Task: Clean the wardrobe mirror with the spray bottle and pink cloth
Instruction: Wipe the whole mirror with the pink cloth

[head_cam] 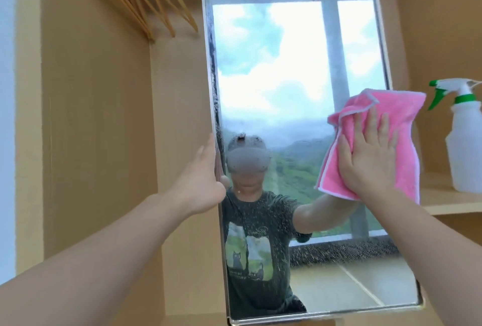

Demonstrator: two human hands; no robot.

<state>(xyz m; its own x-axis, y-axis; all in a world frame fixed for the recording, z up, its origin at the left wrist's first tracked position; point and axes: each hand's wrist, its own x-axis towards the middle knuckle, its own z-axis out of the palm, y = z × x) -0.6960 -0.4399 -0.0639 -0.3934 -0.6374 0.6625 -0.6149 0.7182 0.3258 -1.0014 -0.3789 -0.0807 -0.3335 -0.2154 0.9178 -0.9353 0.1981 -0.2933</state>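
Note:
The tall wardrobe mirror [287,85] fills the middle of the view, with spray droplets on its lower part and left edge. My right hand [370,153] lies flat with spread fingers on the pink cloth [407,117], pressing it against the mirror's right side. My left hand [206,177] grips the mirror's left edge, thumb on the glass and fingers behind the edge. The translucent spray bottle [464,143] with a green and white trigger stands upright on a wooden shelf to the right, apart from both hands.
Wooden wardrobe panels [99,117] surround the mirror. Several wooden hangers [146,5] hang at the upper left. The shelf [448,200] bearing the bottle juts out at the right. The mirror reflects a person, a window and green hills.

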